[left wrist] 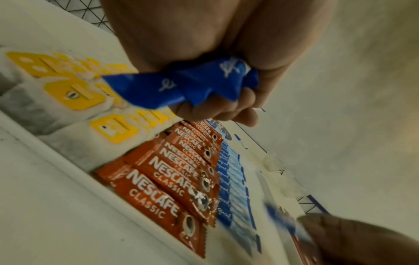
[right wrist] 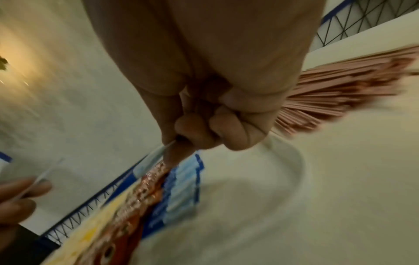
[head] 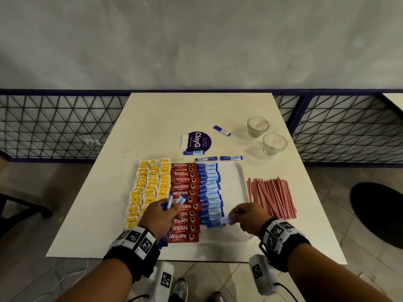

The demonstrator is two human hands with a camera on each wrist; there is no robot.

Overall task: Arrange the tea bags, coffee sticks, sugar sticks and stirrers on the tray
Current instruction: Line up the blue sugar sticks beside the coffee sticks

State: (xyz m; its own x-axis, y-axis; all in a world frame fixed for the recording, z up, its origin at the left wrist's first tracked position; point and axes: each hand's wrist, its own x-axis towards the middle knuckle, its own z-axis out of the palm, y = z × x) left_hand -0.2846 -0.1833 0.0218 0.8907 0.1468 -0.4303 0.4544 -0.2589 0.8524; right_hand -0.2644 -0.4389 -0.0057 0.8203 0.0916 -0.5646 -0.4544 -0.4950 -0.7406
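A white tray (head: 242, 173) on the table carries columns of yellow tea bags (head: 148, 188), red coffee sticks (head: 185, 199) and blue sugar sticks (head: 210, 190). My left hand (head: 161, 216) hovers over the coffee column and grips a bundle of blue sugar sticks (left wrist: 181, 86). My right hand (head: 246, 219) is over the near end of the sugar column and pinches one sugar stick (head: 225, 221) between thumb and forefinger; the right wrist view shows its pale end (right wrist: 154, 156). Red-and-white stirrers (head: 272, 197) lie in a pile on the table, right of the tray.
Loose sugar sticks (head: 207, 158) lie beyond the tray's far edge, one more (head: 222, 130) farther back. Two glass cups (head: 258, 126) stand at the back right. A round purple sticker (head: 199, 140) sits mid-table. A mesh railing (head: 54, 125) runs behind the table.
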